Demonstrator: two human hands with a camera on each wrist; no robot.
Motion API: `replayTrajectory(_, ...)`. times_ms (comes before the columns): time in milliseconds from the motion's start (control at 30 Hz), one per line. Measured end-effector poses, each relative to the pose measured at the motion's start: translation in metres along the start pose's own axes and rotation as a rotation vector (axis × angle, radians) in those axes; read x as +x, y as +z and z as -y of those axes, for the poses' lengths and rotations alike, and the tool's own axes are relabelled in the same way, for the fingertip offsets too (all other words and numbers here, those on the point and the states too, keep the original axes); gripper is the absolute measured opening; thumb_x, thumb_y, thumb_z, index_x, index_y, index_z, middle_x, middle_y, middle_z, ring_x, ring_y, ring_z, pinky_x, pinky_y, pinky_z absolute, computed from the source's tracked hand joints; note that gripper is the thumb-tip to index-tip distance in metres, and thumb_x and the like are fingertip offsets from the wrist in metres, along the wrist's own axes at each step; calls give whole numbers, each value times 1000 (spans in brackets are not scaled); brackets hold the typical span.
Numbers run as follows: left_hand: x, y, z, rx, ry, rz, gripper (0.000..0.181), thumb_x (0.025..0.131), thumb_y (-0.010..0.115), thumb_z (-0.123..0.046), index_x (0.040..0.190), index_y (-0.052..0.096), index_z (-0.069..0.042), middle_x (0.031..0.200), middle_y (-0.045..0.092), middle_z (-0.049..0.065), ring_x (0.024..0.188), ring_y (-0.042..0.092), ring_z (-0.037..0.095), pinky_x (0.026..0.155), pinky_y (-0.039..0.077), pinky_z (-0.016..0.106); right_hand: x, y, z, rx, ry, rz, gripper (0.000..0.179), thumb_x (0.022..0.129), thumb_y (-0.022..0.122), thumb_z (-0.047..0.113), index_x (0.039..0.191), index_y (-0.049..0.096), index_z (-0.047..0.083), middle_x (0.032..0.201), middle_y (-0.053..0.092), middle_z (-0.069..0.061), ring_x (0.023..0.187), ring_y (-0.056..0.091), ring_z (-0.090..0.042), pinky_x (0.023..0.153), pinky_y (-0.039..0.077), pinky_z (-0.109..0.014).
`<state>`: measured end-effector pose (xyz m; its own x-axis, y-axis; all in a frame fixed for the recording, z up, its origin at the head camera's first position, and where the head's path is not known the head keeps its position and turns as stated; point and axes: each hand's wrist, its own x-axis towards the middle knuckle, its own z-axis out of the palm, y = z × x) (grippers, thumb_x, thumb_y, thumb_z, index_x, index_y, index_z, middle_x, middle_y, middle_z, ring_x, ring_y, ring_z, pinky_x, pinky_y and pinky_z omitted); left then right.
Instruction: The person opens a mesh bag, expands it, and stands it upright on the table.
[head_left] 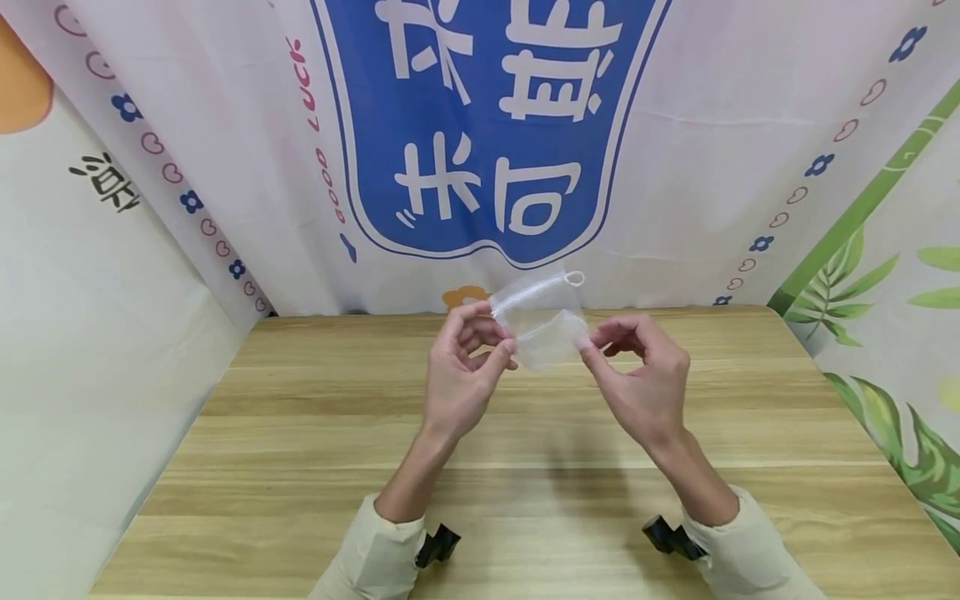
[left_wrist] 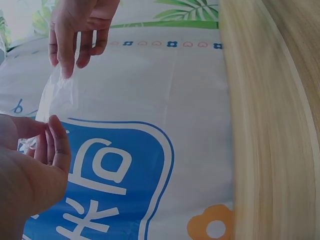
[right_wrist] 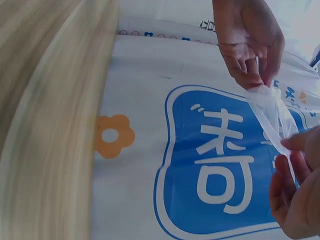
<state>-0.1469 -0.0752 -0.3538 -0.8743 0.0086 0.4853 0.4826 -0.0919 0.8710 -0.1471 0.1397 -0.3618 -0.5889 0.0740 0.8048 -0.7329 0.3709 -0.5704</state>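
A small sheer white mesh drawstring pouch (head_left: 542, 321) is held up over the far part of the table, stretched between both hands. Its gathered band with a cord runs along the top and ends in a small loop (head_left: 574, 279) at the upper right. The left hand (head_left: 465, 367) pinches the pouch's left edge between thumb and fingers. At the right edge, the right hand (head_left: 641, 367) pinches the mesh with thumb and forefinger. Seen from the left wrist, the thin mesh (left_wrist: 60, 97) spans from one hand's fingertips to the other's.
A wood-grain table (head_left: 315, 467) lies beneath the hands. Behind it hangs a white curtain (head_left: 690, 192) with a blue printed sign. Printed walls stand at both sides. Black devices (head_left: 438, 546) are strapped at the cream sleeves (head_left: 750, 550).
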Motion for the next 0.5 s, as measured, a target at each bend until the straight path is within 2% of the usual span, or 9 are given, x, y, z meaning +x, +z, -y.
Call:
replayTrajectory(100,2,-3,0,10,7,-13,47,90,69,18,134,56,10,103,67,32,84,69,11,70,66,27,5,-7,-3,-10,4,130,41,74,92,-9,108,71,-7,92,76,-15,84,67,-3,75,58,-12)
replayTrajectory(200,3,-5,0,30,3,-15,48,90,69,18,135,57,8,103,68,30,84,69,11,70,66,27,9,-16,-5,6,48,253,53,70,96,-7,117,70,-4,100,77,-13,88,68,-4,77,61,-15)
replayTrajectory(500,4,-9,-1,89,-16,7,44,92,70,14,134,58,7,103,69,28,85,69,10,70,63,21,15,-30,-8,95,187,470,53,77,92,-6,125,71,2,113,77,-10,98,73,-12,83,64,-22)
